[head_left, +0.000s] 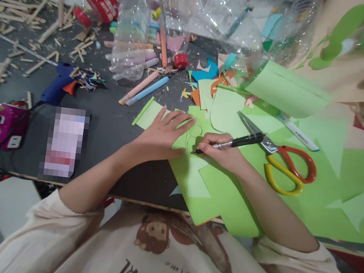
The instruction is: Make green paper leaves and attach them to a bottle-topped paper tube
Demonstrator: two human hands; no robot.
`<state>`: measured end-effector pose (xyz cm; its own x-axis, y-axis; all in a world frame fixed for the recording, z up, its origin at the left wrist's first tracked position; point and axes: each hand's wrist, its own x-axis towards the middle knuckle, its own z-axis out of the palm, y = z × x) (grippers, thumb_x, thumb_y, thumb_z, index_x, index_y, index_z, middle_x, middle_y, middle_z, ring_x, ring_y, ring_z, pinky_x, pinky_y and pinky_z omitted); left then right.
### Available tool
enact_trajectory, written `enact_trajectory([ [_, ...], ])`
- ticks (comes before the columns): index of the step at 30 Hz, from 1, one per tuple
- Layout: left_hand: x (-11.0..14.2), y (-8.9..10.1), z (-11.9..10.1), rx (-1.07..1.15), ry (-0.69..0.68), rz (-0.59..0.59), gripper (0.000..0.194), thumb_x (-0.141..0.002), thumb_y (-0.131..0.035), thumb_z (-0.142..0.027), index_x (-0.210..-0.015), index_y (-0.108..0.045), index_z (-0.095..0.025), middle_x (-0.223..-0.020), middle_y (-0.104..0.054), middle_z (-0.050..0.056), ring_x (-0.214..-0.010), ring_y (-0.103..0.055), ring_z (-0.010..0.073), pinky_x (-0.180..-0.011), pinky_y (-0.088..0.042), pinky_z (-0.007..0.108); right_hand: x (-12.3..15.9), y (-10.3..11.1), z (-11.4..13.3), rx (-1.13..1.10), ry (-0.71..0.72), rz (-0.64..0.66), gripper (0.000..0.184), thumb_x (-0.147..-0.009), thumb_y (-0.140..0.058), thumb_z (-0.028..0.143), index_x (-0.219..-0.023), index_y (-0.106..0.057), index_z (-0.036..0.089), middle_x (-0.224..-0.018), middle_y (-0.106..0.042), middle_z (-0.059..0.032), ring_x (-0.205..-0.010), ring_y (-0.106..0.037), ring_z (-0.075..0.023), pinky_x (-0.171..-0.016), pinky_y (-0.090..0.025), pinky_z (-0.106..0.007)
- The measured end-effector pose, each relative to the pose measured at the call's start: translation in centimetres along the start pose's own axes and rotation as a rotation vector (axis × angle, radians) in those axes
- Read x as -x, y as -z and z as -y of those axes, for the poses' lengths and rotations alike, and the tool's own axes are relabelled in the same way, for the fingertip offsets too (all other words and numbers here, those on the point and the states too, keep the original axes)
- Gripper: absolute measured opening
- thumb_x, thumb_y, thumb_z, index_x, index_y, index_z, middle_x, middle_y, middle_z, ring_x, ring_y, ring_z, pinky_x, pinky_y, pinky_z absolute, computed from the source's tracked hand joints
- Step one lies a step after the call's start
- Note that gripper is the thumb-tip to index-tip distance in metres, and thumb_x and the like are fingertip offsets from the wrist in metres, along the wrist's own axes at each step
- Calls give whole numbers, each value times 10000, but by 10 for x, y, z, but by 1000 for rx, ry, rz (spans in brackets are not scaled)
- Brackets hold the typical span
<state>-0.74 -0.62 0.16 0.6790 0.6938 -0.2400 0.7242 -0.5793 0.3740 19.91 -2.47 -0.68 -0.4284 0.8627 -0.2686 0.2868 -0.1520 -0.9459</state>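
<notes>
My right hand (221, 151) grips a black and silver pen (243, 141), its tip down on a piece of light green paper (200, 116). Round outlines are drawn on that paper, just left of the pen. My left hand (165, 134) lies flat on the paper with its fingers spread. By its fingertips is a pale green strip with a rolled bright green edge (143, 110). Scissors (267, 145) with one red and one yellow handle lie partly spread beside my right hand, on the large green sheets (322, 211).
A blue glue gun (59, 81), a phone with a blurred screen (65, 142) and a purple box (2, 125) are on the left. Clear plastic bottles (132, 28), colored paper rolls (148, 90) and wood sticks (21, 10) crowd the back. A white cutter-like tool (298, 133) lies right.
</notes>
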Motion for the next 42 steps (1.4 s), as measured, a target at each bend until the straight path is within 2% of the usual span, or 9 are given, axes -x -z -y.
enact_trajectory([
  [5,0,-1,1,0,-4,2,699,-887,-525,-386,-1511,-325,-143,-1552,-375,169,-1453,-279,369,-1211,-109,615,-1,-2,1,28,7,-12,241,-735,-568,346,-559,-513,191,-509,-457,32,-497,-342,-86,-490,-273,-244],
  [11,0,1,-1,-16,0,-5,699,-878,-530,-378,-1504,-342,-131,-1548,-383,171,-1445,-295,372,-1216,-108,608,-1,1,5,26,7,39,262,-725,-543,294,-504,-431,207,-489,-425,40,-491,-351,-90,-503,-295,-251],
  [17,1,-2,1,-7,-19,-28,696,-879,-535,-379,-1508,-339,-154,-1542,-393,172,-1441,-298,374,-1210,-115,617,-1,0,3,2,6,13,250,-743,-569,344,-553,-492,200,-507,-462,27,-502,-361,-97,-498,-288,-250],
  [23,0,-2,1,-8,-14,-22,708,-883,-539,-398,-1509,-332,-139,-1546,-379,181,-1444,-291,385,-1209,-100,627,0,-1,4,33,25,41,274,-722,-521,286,-500,-377,216,-475,-355,58,-483,-295,-79,-499,-258,-255],
  [30,0,-2,1,-23,-3,-3,716,-891,-542,-403,-1511,-325,-121,-1546,-377,189,-1449,-281,383,-1210,-102,624,-1,6,5,-53,-9,42,218,-678,-536,253,-483,-451,205,-460,-428,52,-450,-356,-74,-460,-273,-239],
  [33,0,-5,2,-11,-5,-29,709,-910,-518,-474,-1510,-330,-147,-1546,-384,173,-1449,-283,367,-1217,-99,609,-1,12,1,-199,-66,-50,160,-680,-558,267,-536,-543,198,-478,-542,26,-407,-434,-83,-405,-294,-227],
  [37,-1,-5,2,10,7,-55,696,-918,-498,-518,-1505,-343,-179,-1540,-394,149,-1447,-294,348,-1231,-81,587,-1,14,-3,-321,-26,-241,170,-737,-639,357,-694,-640,193,-560,-633,4,-408,-524,-100,-385,-364,-227],
  [39,-2,-4,2,5,29,-60,696,-911,-514,-510,-1499,-354,-173,-1540,-389,148,-1448,-291,349,-1235,-71,581,-1,13,-3,-296,-4,-299,235,-744,-682,421,-746,-675,186,-608,-661,-16,-466,-574,-117,-413,-411,-235],
  [42,-2,-3,2,-4,54,-63,727,-888,-552,-516,-1492,-365,-158,-1543,-382,155,-1449,-284,357,-1235,-70,584,-1,10,-2,-180,21,-349,312,-728,-728,488,-726,-690,178,-574,-636,-11,-472,-550,-111,-434,-414,-236],
])
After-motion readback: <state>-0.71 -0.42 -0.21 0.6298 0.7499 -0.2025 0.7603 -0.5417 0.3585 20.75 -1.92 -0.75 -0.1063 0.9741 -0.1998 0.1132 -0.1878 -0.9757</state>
